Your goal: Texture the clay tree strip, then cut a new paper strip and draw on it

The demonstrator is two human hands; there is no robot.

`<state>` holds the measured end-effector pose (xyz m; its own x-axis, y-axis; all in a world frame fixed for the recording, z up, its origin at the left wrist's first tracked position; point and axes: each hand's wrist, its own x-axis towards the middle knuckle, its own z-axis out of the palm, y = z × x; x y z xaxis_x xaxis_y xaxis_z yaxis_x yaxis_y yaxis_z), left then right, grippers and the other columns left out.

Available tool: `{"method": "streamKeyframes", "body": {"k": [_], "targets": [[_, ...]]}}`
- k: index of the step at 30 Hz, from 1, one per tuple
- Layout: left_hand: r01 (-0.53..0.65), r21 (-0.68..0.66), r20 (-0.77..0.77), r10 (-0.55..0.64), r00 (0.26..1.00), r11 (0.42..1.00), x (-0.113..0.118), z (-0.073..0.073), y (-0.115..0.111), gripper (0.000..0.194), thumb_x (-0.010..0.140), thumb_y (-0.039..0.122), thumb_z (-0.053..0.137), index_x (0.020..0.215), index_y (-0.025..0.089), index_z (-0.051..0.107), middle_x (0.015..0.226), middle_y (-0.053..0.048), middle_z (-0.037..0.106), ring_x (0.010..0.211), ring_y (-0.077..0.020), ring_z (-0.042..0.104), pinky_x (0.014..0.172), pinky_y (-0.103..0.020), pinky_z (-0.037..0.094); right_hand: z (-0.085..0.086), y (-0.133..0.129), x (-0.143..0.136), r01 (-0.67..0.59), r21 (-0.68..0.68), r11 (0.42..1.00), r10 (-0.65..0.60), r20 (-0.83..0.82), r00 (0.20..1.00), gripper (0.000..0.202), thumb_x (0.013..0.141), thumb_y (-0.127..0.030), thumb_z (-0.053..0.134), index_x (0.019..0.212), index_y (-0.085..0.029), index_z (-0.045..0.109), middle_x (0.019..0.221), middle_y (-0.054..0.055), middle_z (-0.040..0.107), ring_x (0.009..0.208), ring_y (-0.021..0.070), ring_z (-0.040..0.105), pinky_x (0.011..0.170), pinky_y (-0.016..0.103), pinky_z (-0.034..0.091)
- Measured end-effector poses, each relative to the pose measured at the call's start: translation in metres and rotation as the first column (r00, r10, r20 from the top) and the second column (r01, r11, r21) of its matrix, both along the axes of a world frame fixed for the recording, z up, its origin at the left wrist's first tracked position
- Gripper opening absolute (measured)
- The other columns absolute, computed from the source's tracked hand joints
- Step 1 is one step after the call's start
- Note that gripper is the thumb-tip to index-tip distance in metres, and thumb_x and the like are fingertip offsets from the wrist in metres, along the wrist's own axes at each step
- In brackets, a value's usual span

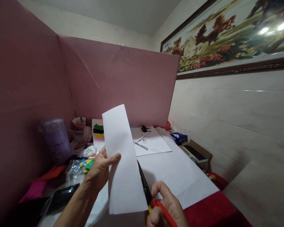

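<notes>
At the frame's centre, the white paper strip stands lengthwise, its top leaning slightly left, pinched between the left hand's thumb and fingers. Lower right, the right hand curls around scissors pointing up-left along its edge.

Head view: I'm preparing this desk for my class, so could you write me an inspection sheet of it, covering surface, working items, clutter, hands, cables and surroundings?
Surface: white sheeting, with red cloth showing at the near right.
Working items: paper strip, raised; scissors at its right edge.
Clutter: purple container, black pouch and plastic bags left; slim silver tool behind; open box right.
Hands: left grips the strip, thumb in front; right holds the scissors.
Cables: nothing seen.
Surroundings: pink panels; framed picture on the right wall.
</notes>
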<state>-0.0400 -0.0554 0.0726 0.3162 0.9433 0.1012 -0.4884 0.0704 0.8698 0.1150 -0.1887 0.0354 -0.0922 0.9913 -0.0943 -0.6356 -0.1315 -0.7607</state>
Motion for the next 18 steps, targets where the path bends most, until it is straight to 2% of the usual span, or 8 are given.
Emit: {"method": "streamKeyframes", "body": {"k": [2,7,12,16,18], "targets": [[0.003,0.001,-0.004,-0.003,1.0,1.0,0.0,0.0,0.001,0.057,0.056,0.018,0.085,0.106,0.014,0.057,0.091,-0.012,0.075,0.074,-0.0272,0.072,0.062,-0.032,0.059,0.006,-0.004,0.001,0.0,0.0,1.0,0.0,0.004,1.0,0.06,0.057,-0.054,0.083,0.074,-0.024,0.034,0.038,-0.009,0.053,0.033,0.0052,0.042,0.037,0.011,0.03],[0.016,0.011,-0.008,-0.016,1.0,1.0,0.0,-0.001,0.002,0.056,0.058,0.018,0.084,0.107,0.014,0.057,0.092,-0.012,0.075,0.076,-0.0284,0.072,0.062,-0.032,0.059,0.008,-0.006,0.0,0.009,0.082,0.997,-0.019,0.119,0.993,0.066,0.05,-0.063,0.082,0.075,-0.024,0.034,0.039,-0.011,0.049,0.034,0.0024,0.033,0.039,0.012,0.027],[0.017,0.011,-0.002,-0.017,1.0,1.0,-0.001,-0.001,0.002,0.056,0.058,0.018,0.084,0.107,0.015,0.057,0.093,-0.012,0.075,0.081,-0.0309,0.072,0.063,-0.032,0.059,0.001,-0.002,-0.001,-0.006,0.129,0.992,-0.026,0.243,0.97,0.069,0.051,-0.073,0.075,0.077,-0.024,0.034,0.039,-0.012,0.044,0.035,0.0024,0.03,0.04,0.014,0.028],[0.036,-0.006,-0.011,-0.036,0.999,0.999,0.0,-0.001,0.0,0.057,0.059,0.019,0.084,0.108,0.015,0.057,0.095,-0.013,0.074,0.082,-0.032,0.072,0.063,-0.034,0.059,-0.009,0.007,-0.001,-0.038,0.102,0.994,0.01,0.259,0.966,0.07,0.048,-0.076,0.07,0.075,-0.025,0.03,0.031,-0.015,0.039,0.027,0.004,0.03,0.033,0.014,0.025],[0.038,-0.007,-0.012,-0.038,0.999,0.999,0.001,-0.001,-0.001,0.057,0.059,0.019,0.084,0.109,0.015,0.057,0.096,-0.013,0.074,0.083,-0.0324,0.071,0.063,-0.034,0.06,-0.009,0.007,0.0,-0.033,0.099,0.995,0.006,0.26,0.966,0.068,0.052,-0.075,0.07,0.076,-0.025,0.031,0.032,-0.014,0.042,0.027,0.004,0.03,0.033,0.013,0.025]]}}
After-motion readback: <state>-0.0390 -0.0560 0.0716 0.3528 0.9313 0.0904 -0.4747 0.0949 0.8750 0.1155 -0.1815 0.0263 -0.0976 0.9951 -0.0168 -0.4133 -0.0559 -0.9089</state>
